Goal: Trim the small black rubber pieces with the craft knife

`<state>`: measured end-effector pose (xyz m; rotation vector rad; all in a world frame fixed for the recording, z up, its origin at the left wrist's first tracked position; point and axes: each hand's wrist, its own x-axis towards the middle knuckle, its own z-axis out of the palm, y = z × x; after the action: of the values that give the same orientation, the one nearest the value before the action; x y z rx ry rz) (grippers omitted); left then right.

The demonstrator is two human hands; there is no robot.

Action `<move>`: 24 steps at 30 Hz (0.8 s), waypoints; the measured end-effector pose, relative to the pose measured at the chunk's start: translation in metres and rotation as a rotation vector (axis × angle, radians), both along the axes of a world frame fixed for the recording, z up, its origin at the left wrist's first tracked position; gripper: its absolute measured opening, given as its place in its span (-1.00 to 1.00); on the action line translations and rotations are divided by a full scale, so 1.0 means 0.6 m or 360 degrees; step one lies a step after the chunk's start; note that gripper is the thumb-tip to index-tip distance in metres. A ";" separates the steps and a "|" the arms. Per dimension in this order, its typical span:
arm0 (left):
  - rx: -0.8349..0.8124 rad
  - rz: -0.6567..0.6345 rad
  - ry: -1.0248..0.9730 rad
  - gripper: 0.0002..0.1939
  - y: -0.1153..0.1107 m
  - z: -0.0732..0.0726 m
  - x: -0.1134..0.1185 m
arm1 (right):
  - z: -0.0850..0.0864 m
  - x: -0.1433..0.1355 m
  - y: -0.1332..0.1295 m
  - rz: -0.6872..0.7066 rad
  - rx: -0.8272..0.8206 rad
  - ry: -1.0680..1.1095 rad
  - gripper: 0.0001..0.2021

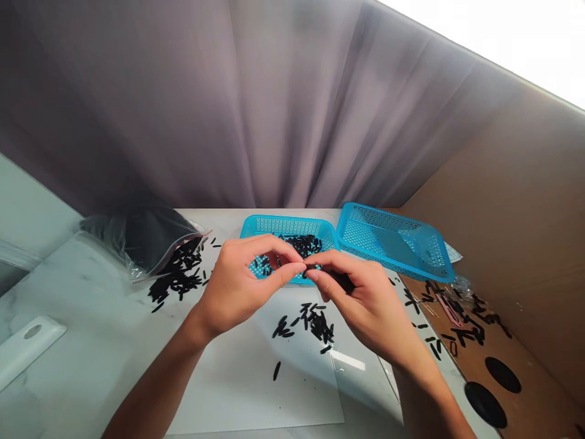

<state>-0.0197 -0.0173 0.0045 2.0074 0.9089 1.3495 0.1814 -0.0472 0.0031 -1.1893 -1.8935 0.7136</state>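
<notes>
My left hand (237, 286) and my right hand (365, 302) meet above the table, fingertips pinched together on a small black strip (311, 267). The right hand also holds several black strips (342, 280) in its palm. Below the hands a small pile of black strips (315, 322) lies on a white sheet (256, 378). A single strip (276, 370) lies apart, nearer to me. Behind the hands stands a blue basket (274, 227) with black strips inside it.
A second blue basket (395, 241) rests tilted at the right. A clear bag (141, 238) spills black strips (178, 277) at the left. More black pieces (461, 320) and two black discs (493, 390) lie on brown cardboard at right. A white plate (22, 347) sits at left.
</notes>
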 end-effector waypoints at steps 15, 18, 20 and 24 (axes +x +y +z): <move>0.0065 0.0077 -0.0205 -0.89 -0.001 -0.012 0.004 | 0.011 -0.005 -0.006 -0.0081 -0.0131 0.0242 -0.83; 0.0100 0.0068 -0.0208 -0.88 -0.001 -0.012 0.004 | 0.012 -0.005 -0.006 -0.0063 -0.0125 0.0252 -0.81; 0.0132 0.0049 -0.0216 -0.87 -0.001 -0.013 0.004 | 0.012 -0.005 -0.007 -0.0038 -0.0110 0.0258 -0.81; 0.0199 -0.0019 -0.0208 -0.85 0.000 -0.015 0.002 | 0.013 -0.005 -0.009 -0.0032 -0.0102 0.0268 -0.80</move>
<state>-0.0185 -0.0175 -0.0045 1.9854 0.7694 1.5453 0.1783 -0.0523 0.0108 -1.1490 -1.7288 0.8418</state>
